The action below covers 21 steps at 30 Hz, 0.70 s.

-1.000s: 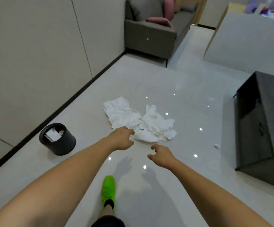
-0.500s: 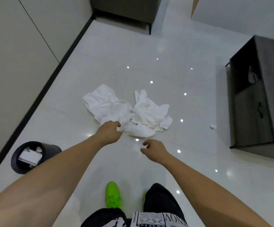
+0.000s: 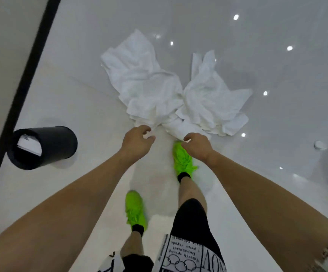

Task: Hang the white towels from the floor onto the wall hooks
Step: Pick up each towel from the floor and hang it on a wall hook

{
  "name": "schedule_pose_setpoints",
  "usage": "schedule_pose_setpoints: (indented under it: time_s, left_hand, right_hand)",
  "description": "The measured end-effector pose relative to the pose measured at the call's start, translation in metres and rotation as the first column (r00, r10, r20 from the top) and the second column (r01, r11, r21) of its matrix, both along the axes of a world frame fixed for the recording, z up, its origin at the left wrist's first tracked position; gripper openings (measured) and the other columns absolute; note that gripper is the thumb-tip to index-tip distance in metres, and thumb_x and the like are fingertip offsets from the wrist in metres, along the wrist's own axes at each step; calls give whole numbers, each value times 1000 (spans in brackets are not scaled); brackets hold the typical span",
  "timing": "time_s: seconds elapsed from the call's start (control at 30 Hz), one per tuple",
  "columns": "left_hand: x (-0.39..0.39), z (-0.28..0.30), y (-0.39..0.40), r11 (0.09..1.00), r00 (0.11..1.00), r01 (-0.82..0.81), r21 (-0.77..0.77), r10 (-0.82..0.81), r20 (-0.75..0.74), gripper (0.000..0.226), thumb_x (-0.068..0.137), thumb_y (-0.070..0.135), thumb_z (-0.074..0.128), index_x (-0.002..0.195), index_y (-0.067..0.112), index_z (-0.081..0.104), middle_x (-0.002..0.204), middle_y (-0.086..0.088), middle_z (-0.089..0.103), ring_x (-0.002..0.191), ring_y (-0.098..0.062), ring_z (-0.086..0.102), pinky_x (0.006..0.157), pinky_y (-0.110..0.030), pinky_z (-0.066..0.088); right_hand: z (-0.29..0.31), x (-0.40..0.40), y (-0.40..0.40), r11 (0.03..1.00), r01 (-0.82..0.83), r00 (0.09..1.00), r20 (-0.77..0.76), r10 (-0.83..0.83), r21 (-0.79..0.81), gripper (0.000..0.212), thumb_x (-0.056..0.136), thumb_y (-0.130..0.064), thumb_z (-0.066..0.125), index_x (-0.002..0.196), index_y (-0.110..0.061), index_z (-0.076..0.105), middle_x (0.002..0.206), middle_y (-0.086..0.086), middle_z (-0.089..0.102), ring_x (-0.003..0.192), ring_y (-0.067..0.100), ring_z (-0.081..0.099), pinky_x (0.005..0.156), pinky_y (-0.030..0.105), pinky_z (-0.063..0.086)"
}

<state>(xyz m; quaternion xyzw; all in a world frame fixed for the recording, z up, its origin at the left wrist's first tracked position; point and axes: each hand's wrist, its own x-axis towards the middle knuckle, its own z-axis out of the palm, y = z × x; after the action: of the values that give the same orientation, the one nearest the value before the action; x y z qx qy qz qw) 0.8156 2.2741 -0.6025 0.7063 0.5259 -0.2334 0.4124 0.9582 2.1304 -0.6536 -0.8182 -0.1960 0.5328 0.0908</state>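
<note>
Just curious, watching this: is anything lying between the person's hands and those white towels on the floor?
Nothing visible: the left hand and right hand are right at the near edge of the white towels. The bin stands off to the side.

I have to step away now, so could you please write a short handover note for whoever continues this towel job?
Left hand: fingers loosely curled at the near edge of the white towels; whether it already pinches cloth cannot be told.
Right hand: also loosely curled at the near edge of the heap, grip equally unclear.
Towels: crumpled heap on the floor, just beyond the green shoe. A black bin stands to the left.
Done: nothing hung.
Left: lift the towels and hang them; no wall hooks are in view.
</note>
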Motion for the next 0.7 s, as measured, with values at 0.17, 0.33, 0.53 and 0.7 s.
schedule_pose_setpoints:
  time_s: [0.17,0.33,0.53,0.7]
  left_hand:
    - [28,-94,21,985,985,-162,-61,158,-66,37,92,33,61,128,22,61,128,0,58,110,-17,54,90,-29,45]
    - [48,-210,34,975,974,-198,-96,185,-128,40,91,34,62,130,23,59,130,1,57,117,-18,53,95,-28,43]
    - [75,-333,46,960,960,-225,-168,189,-208,44,80,40,77,122,33,65,159,-5,22,138,-23,36,103,-28,35]
    - [88,-357,62,874,917,-393,-287,349,-191,45,78,28,82,118,11,70,126,-3,64,114,-19,57,91,-28,40]
  right_hand:
    - [-94,15,21,999,46,992,-117,-49,-23,28,88,-29,61,112,-17,69,116,7,68,111,27,61,94,33,47]
    - [-187,34,4,986,153,972,-172,-162,-66,28,91,-33,61,115,-22,68,113,1,68,109,21,60,85,26,42]
    - [-275,69,-42,933,326,930,-125,-346,-154,28,90,-31,63,114,-19,70,94,-3,67,102,19,64,94,30,47]
    - [-292,71,-62,860,456,870,-86,-485,-231,23,89,-29,65,106,-15,72,105,7,72,105,27,66,99,45,50]
